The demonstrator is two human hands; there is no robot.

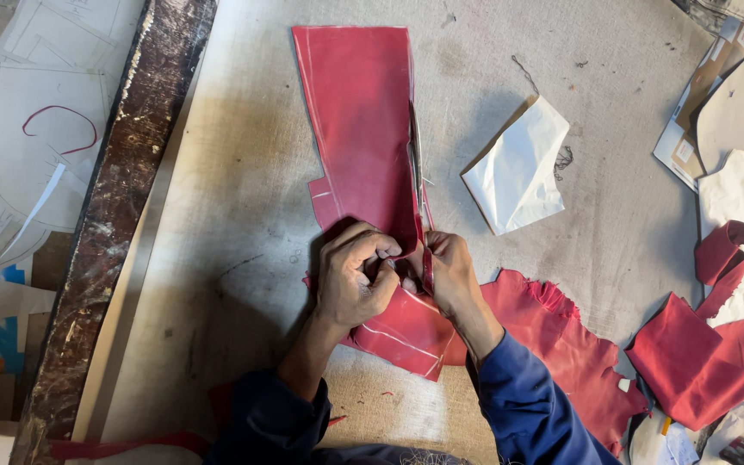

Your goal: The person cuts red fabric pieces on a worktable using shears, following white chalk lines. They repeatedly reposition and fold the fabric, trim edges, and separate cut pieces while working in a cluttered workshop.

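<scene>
**Both hands pinched on red leather piece**

Head view: left hand [356,274] curled tight, fingers gripping the lower right edge of the long red leather piece [362,129] at frame centre. Right hand [449,269] closed just beside it, pinching the same edge. Stretching from the hands up to the top centre of the frame, flat on the worn table [243,215]. White sheet [518,168] to the upper right, well apart. Ragged red scrap [561,344] at lower right, beside the blue sleeve [527,405]. Paper patterns [36,129] at upper left.
</scene>
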